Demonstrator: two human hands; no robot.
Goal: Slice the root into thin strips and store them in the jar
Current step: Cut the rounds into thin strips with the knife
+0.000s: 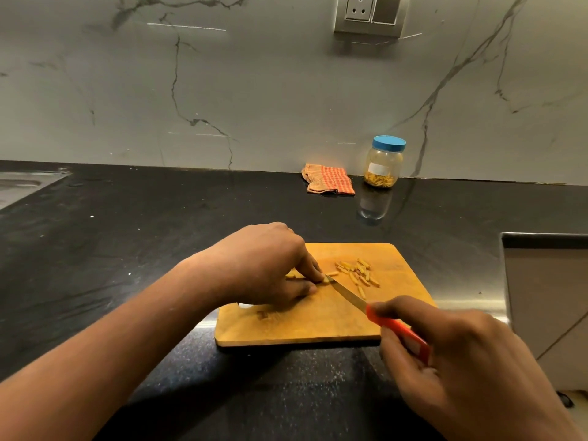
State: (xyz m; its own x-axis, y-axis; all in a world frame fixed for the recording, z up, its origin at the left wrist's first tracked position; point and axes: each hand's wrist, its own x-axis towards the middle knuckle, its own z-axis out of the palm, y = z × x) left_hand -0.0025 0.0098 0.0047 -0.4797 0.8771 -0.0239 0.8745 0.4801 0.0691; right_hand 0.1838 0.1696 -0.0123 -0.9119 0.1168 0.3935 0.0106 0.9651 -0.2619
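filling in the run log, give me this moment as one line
step: slicing | left hand pins root piece on board | right hand holds knife, tip at root piece | strips on board | jar lidded

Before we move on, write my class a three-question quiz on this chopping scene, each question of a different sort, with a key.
1. True or false: the clear plastic jar with the blue lid stands open.
2. Which hand grips the orange-handled steel knife? A. left hand B. right hand C. neither
3. Fill in: the loose cut yellow strips lie on the ____.
Key: 1 false, the lid is on. 2 B; the left hand pinches the yellow root piece. 3 rectangular wooden cutting board.
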